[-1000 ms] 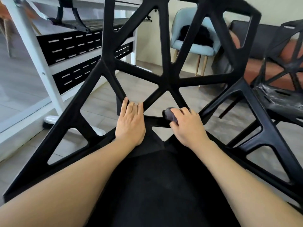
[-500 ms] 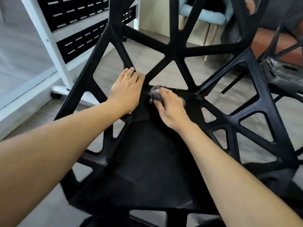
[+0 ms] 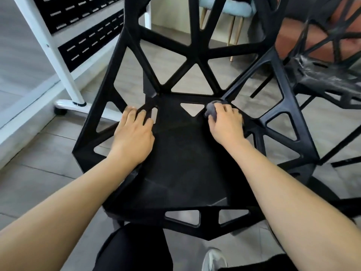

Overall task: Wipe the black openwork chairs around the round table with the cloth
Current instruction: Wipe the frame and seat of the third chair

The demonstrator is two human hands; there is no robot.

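Standing close at near edge: dark trouser leg (image 3: 134, 249) and light shoe (image 3: 214, 259) just below front rim of black chair (image 3: 181, 153). Left hand (image 3: 134, 133) laid flat on left side of seat, fingers straight and spread, tips beside small slot at back-left corner; bracing only, holding nothing. Right hand (image 3: 226, 124) curled round bunched grey cloth (image 3: 212, 110), pressed onto back-right corner of seat where backrest struts meet. Seat centre looks dull and streaked. Farther right, second black chair (image 3: 330, 75), seat smeared. Far left, white-framed rack (image 3: 58, 55); far centre, pale blue chair (image 3: 224, 6).

Risks, as judgement: small wad likely to skip strut edges and cut-outs, leaving dust; fingertips near openings could catch; hard push could shift chair despite brace.
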